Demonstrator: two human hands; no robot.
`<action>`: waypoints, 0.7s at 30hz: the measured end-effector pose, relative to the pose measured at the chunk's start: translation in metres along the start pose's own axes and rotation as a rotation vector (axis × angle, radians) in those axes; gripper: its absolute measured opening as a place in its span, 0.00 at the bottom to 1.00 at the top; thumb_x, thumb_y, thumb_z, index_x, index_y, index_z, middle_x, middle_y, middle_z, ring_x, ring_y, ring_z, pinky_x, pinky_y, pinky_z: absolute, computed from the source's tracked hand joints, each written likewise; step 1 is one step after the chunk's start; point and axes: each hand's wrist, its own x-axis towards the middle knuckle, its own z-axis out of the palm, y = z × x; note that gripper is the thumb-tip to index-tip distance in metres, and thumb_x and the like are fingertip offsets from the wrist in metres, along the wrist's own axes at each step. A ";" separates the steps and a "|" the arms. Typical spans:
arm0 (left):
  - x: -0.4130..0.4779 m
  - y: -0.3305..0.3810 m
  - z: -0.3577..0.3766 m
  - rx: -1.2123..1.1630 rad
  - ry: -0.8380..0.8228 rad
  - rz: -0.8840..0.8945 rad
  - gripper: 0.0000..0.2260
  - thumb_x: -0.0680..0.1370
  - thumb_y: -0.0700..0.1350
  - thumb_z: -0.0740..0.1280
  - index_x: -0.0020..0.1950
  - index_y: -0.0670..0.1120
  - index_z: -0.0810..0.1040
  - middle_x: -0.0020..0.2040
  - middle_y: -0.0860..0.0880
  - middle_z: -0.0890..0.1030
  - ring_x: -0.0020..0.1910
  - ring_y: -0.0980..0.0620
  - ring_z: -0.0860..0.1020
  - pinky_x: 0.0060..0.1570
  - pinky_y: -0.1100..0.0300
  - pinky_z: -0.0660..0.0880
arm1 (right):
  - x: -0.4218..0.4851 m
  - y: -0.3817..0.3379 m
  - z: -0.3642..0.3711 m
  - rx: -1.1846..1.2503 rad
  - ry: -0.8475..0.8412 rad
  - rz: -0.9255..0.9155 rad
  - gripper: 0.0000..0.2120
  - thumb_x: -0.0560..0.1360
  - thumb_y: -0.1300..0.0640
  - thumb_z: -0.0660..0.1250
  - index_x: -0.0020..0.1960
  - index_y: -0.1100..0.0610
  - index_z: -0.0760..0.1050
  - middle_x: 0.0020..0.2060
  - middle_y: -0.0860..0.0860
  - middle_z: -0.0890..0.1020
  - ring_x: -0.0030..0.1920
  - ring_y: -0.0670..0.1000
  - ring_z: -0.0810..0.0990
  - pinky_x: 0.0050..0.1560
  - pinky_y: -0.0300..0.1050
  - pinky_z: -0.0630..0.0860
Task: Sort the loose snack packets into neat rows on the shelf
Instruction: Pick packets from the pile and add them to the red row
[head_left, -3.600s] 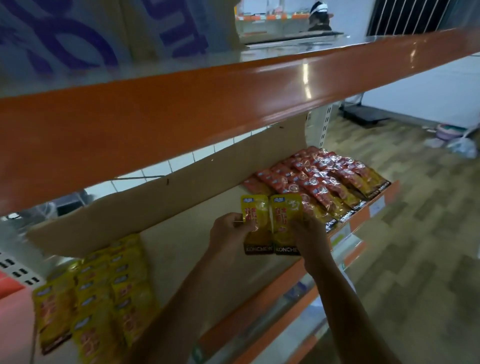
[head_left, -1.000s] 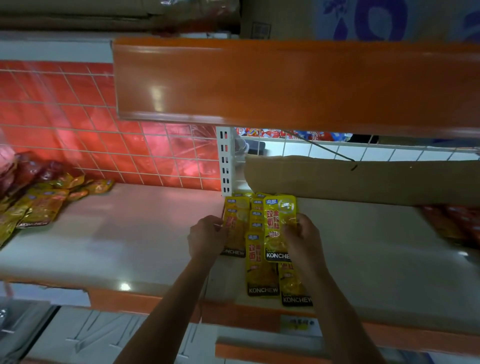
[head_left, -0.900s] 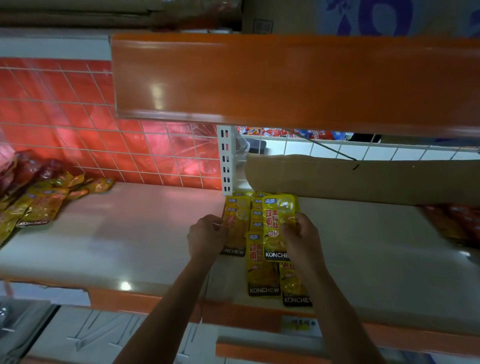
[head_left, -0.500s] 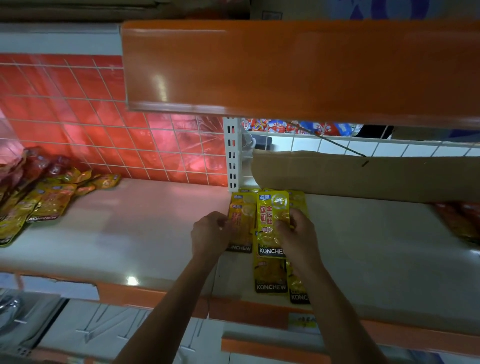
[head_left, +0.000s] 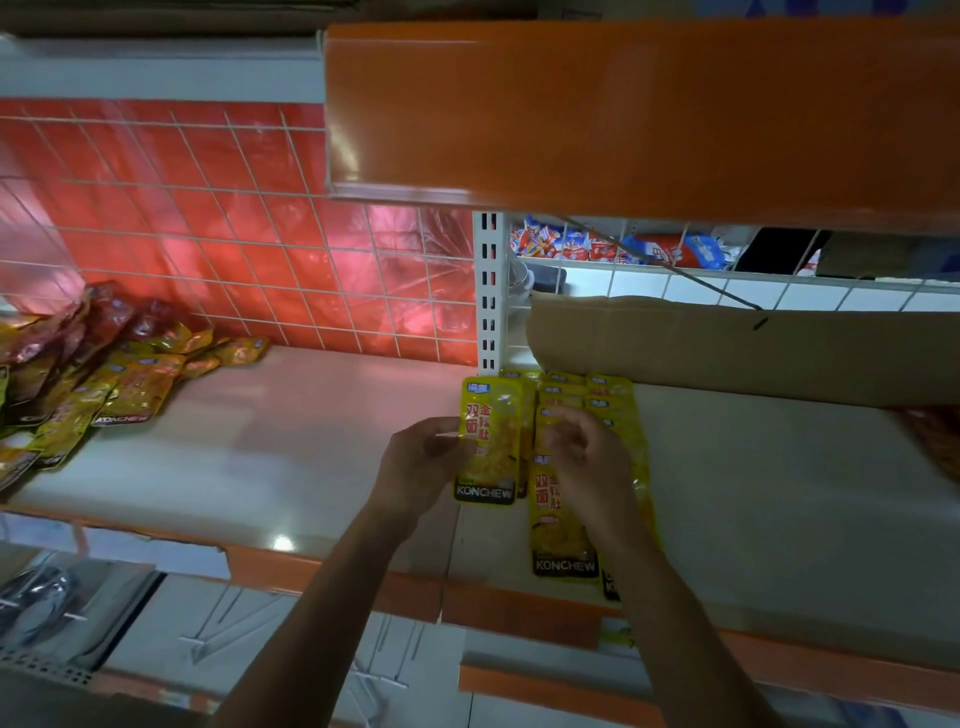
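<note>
Yellow snack packets lie in two overlapping rows (head_left: 587, 410) on the pale shelf (head_left: 311, 441), just right of the white upright post (head_left: 488, 291). My left hand (head_left: 415, 467) pinches one yellow packet (head_left: 491, 441) by its left edge, held upright beside the rows, with another packet's edge showing behind it. My right hand (head_left: 587, 462) hovers over the rows with blurred, loosely curled fingers, and I see nothing in it. A loose pile of yellow and red packets (head_left: 104, 374) lies at the shelf's far left.
An orange upper shelf edge (head_left: 623, 114) hangs low overhead. A cardboard sheet (head_left: 727, 348) leans along the back right. Red packets (head_left: 935, 441) show at the right edge. A red tiled wall grid (head_left: 234, 234) backs the left bay.
My right hand no longer holds the yellow packet it gripped half a second ago. My left hand still holds a packet beside the rows. The view has shifted down a little.
</note>
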 end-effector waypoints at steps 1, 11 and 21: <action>0.001 -0.003 -0.004 0.046 0.006 -0.009 0.09 0.72 0.37 0.72 0.51 0.47 0.82 0.40 0.48 0.85 0.38 0.52 0.82 0.41 0.57 0.78 | 0.001 0.001 -0.002 -0.017 0.021 -0.006 0.12 0.77 0.58 0.65 0.60 0.53 0.77 0.45 0.46 0.81 0.46 0.44 0.79 0.49 0.41 0.75; -0.001 -0.008 0.009 0.558 0.029 0.006 0.11 0.74 0.44 0.71 0.56 0.51 0.83 0.41 0.51 0.85 0.38 0.59 0.81 0.42 0.63 0.78 | -0.005 0.007 -0.012 -0.087 0.024 -0.053 0.10 0.78 0.59 0.65 0.58 0.54 0.78 0.45 0.44 0.79 0.45 0.40 0.77 0.39 0.22 0.68; -0.010 -0.009 0.021 0.843 0.054 0.021 0.12 0.74 0.54 0.68 0.52 0.50 0.84 0.43 0.49 0.84 0.42 0.51 0.81 0.43 0.58 0.76 | -0.001 0.010 -0.019 -0.097 -0.044 -0.056 0.09 0.78 0.60 0.64 0.56 0.52 0.78 0.46 0.42 0.78 0.45 0.38 0.76 0.38 0.20 0.67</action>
